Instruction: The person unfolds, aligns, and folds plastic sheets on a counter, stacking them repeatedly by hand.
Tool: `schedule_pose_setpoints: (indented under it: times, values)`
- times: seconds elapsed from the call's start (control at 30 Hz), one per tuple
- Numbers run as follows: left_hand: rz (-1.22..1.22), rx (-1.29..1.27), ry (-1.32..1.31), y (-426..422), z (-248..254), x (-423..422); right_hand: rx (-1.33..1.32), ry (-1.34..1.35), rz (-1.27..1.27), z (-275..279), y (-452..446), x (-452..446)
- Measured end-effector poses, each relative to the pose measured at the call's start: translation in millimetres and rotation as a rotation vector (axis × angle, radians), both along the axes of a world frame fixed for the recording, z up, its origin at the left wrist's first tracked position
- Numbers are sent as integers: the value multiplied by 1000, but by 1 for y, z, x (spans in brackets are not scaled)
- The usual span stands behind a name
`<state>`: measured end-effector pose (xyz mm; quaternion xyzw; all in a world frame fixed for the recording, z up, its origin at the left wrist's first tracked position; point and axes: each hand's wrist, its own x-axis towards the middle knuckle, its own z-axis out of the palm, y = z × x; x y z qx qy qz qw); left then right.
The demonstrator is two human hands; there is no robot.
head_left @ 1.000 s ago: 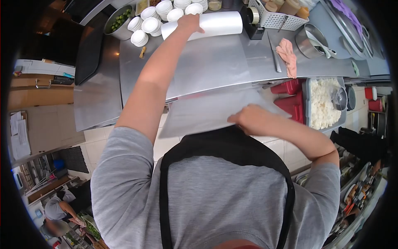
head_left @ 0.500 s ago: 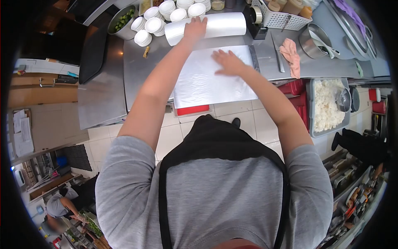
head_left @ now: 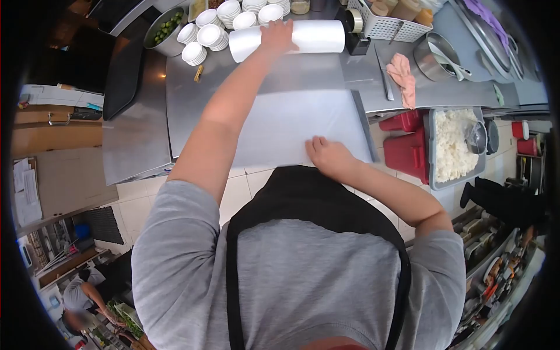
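Observation:
My left hand [head_left: 277, 38] lies over the top of a wide white plastic-film roll [head_left: 321, 37] at the back of the steel counter, fingers stretched across it. Closer to my body, a pale, translucent sheet [head_left: 280, 119] lies over the counter's front edge, with a dark strip [head_left: 364, 125] along its right side. My right hand [head_left: 332, 157] is closed at the sheet's near right part, its fingers curled in on the sheet. The palm side of that hand is hidden.
Stacks of white cups [head_left: 213, 36] and a pot of green limes [head_left: 166, 32] stand back left. To the right are a pink cloth [head_left: 401, 79], a knife [head_left: 387, 81], a metal pot [head_left: 436, 58] and a tub of white rice [head_left: 454, 146]. Another person [head_left: 87, 289] works lower left.
My right hand has moved toward my body and closed from a spread pose. The sheet and its dark strip have slid nearer to me. My left hand stays on the roll.

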<state>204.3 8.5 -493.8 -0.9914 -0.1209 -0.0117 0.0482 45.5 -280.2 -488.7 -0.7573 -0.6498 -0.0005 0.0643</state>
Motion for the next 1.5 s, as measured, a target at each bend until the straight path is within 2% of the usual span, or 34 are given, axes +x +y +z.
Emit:
schedule_pose_setpoints:
  times: [0.07,0.1,0.17,0.23,0.3,0.37,0.53,0.57,0.63,0.67,0.7,0.73,0.8,0.83,0.9,0.93,1.07,1.1,1.17,1.23,1.3,1.4,1.5]
  values:
    - [6,-48,68,9,8,6,-203,221,87,26,-13,-7]
    - [11,-97,135,14,9,8,-203,219,88,43,-13,-3]
    - [-10,-89,155,22,12,10,-526,355,139,83,-10,7]
    - [-33,-81,176,27,13,12,-531,364,20,93,2,31]
    - [-44,-74,186,28,12,13,-364,282,-34,63,23,72]
    - [-68,-71,206,26,20,12,-40,271,-176,29,42,113]
    - [-95,-70,221,19,20,4,61,105,-184,-27,101,166]
    - [-70,-54,181,14,19,-1,-76,118,-164,-48,109,173]
    - [-46,-38,141,9,12,-10,-62,107,-151,-82,108,151]
    - [-86,8,34,7,5,-15,-51,94,-137,-88,104,137]
    - [-126,54,-75,6,-4,-18,-45,66,-122,-86,96,118]
    - [-125,53,-75,4,-14,-21,-39,37,-106,-83,85,97]
    - [-241,276,-308,-3,-35,-27,-47,-63,23,-77,61,61]
    - [-272,268,-365,-6,-43,-32,-50,-61,22,-84,54,49]
    - [-262,312,-413,-11,-51,-36,56,-373,-78,-104,43,28]
    - [-246,362,-465,-13,-51,-35,52,-376,-82,-101,40,26]
    - [-229,364,-402,-2,-42,-14,60,-45,-121,-81,22,18]
    - [-206,315,-322,2,-39,-6,59,79,-98,-70,12,17]
    - [-179,266,-241,5,-26,2,0,144,-64,-46,-9,14]
    - [-50,39,-15,5,0,6,-60,209,-27,-10,-22,8]
    - [-3,8,51,10,7,8,-400,396,64,34,-29,8]
    - [5,-4,153,15,21,8,-544,443,134,81,-19,18]
    - [-78,44,202,23,18,12,-407,529,75,75,6,58]
